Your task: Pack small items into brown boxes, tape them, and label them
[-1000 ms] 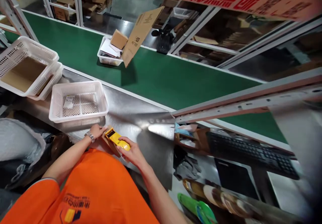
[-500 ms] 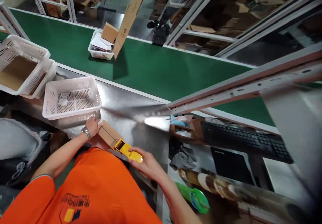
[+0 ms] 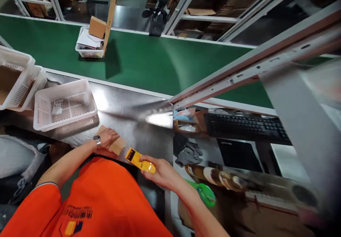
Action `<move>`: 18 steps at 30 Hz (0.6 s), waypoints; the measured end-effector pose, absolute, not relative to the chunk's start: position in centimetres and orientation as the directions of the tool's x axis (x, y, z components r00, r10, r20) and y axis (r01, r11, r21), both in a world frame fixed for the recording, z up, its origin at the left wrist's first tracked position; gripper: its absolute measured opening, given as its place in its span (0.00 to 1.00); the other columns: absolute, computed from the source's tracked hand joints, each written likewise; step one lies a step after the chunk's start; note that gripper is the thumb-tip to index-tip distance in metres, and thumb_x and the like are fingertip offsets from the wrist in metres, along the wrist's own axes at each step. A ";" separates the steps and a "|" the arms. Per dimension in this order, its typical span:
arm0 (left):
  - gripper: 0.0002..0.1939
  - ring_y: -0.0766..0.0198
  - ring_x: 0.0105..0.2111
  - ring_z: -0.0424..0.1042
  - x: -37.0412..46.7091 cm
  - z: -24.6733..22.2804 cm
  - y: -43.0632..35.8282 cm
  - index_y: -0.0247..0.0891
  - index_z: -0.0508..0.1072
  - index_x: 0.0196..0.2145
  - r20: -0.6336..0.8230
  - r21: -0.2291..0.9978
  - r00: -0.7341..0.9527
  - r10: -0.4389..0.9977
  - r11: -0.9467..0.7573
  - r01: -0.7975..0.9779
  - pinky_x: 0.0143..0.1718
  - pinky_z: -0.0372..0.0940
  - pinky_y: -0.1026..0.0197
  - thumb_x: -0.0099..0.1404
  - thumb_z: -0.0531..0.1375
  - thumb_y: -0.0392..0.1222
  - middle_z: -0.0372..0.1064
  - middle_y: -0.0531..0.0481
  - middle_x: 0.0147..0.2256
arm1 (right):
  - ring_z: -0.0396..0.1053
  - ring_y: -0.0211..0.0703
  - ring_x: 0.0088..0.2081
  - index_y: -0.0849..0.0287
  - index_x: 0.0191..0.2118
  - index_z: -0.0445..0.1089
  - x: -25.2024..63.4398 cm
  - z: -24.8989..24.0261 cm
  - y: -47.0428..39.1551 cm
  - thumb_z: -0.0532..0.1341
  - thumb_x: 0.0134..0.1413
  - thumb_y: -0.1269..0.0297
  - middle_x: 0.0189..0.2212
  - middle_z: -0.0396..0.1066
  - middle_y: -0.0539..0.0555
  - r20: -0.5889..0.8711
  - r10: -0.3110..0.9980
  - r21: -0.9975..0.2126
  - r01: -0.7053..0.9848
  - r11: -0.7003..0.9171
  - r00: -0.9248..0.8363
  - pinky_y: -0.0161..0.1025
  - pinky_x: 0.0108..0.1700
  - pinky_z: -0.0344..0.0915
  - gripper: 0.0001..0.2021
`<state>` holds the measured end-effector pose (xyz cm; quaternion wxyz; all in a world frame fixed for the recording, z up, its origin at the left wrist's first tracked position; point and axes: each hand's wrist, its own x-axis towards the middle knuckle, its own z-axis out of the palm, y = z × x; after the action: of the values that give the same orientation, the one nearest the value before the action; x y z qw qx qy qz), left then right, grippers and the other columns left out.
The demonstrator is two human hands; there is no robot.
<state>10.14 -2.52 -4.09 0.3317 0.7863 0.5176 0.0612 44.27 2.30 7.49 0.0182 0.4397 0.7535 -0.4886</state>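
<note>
Right hand [image 3: 161, 173] grip: pinched round yellow tape dispenser [image 3: 140, 161], head angled at small cardboard box [image 3: 117, 147]. Left hand [image 3: 108, 138] lies palm down on the box, fingers extended. Box rests on metal tabletop [image 3: 149, 137], near edge, right by orange shirt [image 3: 114, 190]. Just changed: left hand has shifted from box end onto its top; dispenser has slipped off the other end, small gap between. Clear tape possibly spans that gap, too faint to be sure. So box is pinned, dispenser off it. White basket [image 3: 66, 121] sits forward-left, label inside; stacked baskets [image 3: 18, 95] beyond. Loaded basket [image 3: 90, 53] on green belt [image 3: 149, 66]. Slanted beam [image 3: 239, 70] blocks reach forward-right; path between hands looks unblocked.
</note>
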 end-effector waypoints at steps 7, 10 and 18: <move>0.49 0.32 0.65 0.72 10.3 -4.1 -2.6 0.31 0.74 0.70 -0.212 0.603 0.459 0.863 -0.254 0.756 0.73 0.56 0.40 0.52 0.78 0.48 0.75 0.29 0.65 | 0.79 0.52 0.36 0.49 0.51 0.88 39.5 4.9 3.8 0.70 0.50 0.61 0.36 0.85 0.53 -0.537 0.538 -0.601 0.743 0.296 -0.649 0.40 0.39 0.65 0.20; 0.52 0.33 0.66 0.71 10.3 -4.0 -2.7 0.34 0.72 0.72 -0.219 0.576 0.461 0.860 -0.268 0.772 0.75 0.55 0.39 0.53 0.79 0.51 0.74 0.29 0.66 | 0.81 0.55 0.39 0.51 0.52 0.87 38.8 2.3 4.1 0.70 0.54 0.61 0.37 0.86 0.55 -0.525 0.606 -0.528 0.787 0.320 -0.598 0.41 0.41 0.67 0.19; 0.62 0.26 0.77 0.56 10.7 -4.7 -3.3 0.30 0.61 0.78 -0.220 0.434 0.477 0.851 -0.353 0.829 0.79 0.46 0.34 0.54 0.78 0.58 0.59 0.22 0.76 | 0.82 0.62 0.51 0.56 0.70 0.74 43.2 -4.0 5.0 0.67 0.63 0.52 0.49 0.84 0.65 -0.327 0.917 -0.472 0.880 0.051 -0.229 0.53 0.56 0.74 0.32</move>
<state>10.66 -3.34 -4.74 0.2503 0.8222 0.5107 0.0218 43.24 4.99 -3.99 -0.0308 0.6203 0.7242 -0.2997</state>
